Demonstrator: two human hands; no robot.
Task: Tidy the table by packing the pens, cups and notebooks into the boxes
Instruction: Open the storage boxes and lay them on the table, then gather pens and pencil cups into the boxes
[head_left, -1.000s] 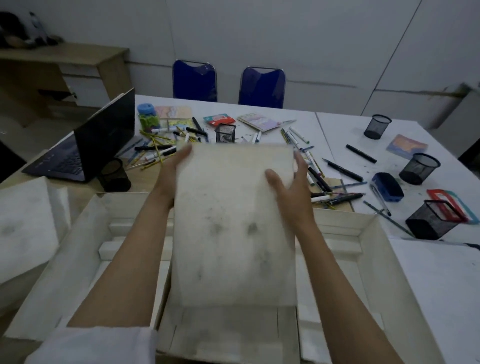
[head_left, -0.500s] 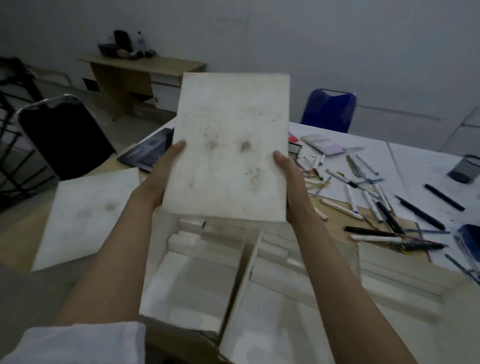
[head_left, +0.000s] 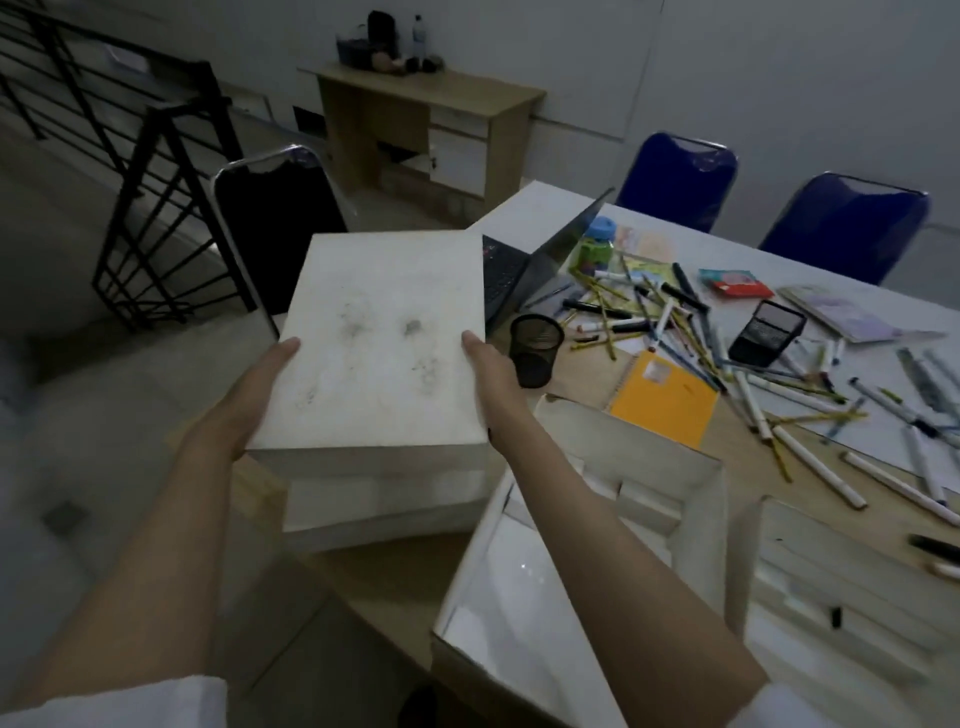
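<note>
Swung leftward from above the open box, the white box lid now sits low over a second white lid lying at the table's near-left corner, apparently touching or just above it. Both hands clamp it by its long side edges: the left hand and the right hand each have a thumb flat on the top face, while the remaining fingers are hidden beneath.

It looks light and stiff, probably cardboard (smudged grey in the middle), so an edge hold with both palms should suit; squeezing hard could buckle the shallow rim. Its long axis runs away from the person, tipped slightly right, top face up.

Pens, a mesh pen cup and an orange notebook lie on the table, unpacked.
</note>
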